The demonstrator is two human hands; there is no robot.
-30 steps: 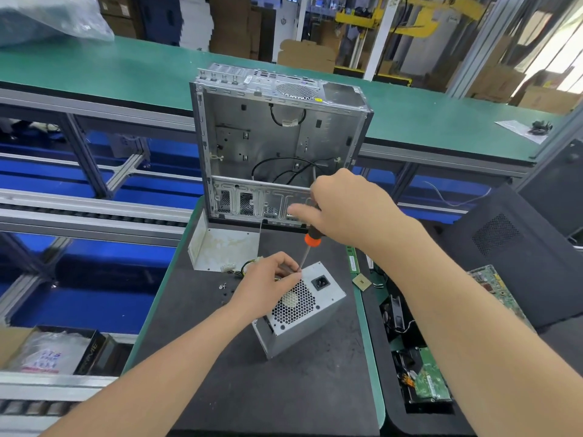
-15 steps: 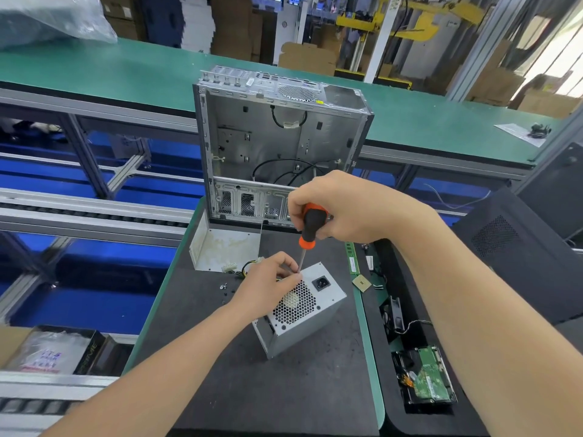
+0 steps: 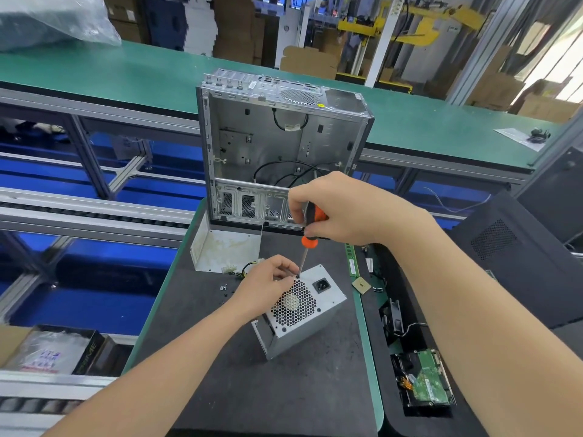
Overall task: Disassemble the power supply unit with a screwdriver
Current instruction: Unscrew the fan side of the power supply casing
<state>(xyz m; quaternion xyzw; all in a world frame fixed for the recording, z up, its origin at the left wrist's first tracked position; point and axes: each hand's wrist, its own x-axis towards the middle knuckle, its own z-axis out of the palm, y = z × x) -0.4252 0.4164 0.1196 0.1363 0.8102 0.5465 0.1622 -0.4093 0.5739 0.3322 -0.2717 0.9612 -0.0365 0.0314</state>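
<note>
Two bare forearms reached forward over a dark, matte, slightly dusty desk (image 3: 252,389) edged in green. To the near right, a hard drive (image 3: 430,386) with a green circuit board lay in a black tray. At the centre of the desk stood the power supply unit (image 3: 312,313), a grey sheet-metal box tipped up on one edge, its upper face showing a honeycomb fan grille (image 3: 293,302) and a black three-pin socket (image 3: 321,285). The left hand (image 3: 268,285) gripped the box's upper left corner, fingers curled over the edge beside the tool's tip. A few small loose screws (image 3: 224,287) lay just left of that hand. The screwdriver (image 3: 310,230), with a thin steel shaft and a smooth orange-and-black handle, stood nearly upright, tip seated at the corner beside the grille. The right hand (image 3: 340,212) was closed on the handle, thumb and fingertips pinching it. A second earlier the palm had hidden most of the handle; now more of it showed, while the tip had kept to the same corner. That suggested a re-grip between turns, so this screw was probably partly loosened and the casing not yet opened. Behind lay a bent off-white metal plate (image 3: 220,250), then an emptied steel computer case (image 3: 277,143) standing upright with black cables dangling inside. Beyond ran a green conveyor belt (image 3: 126,77) and stacked cardboard boxes (image 3: 309,63).
</note>
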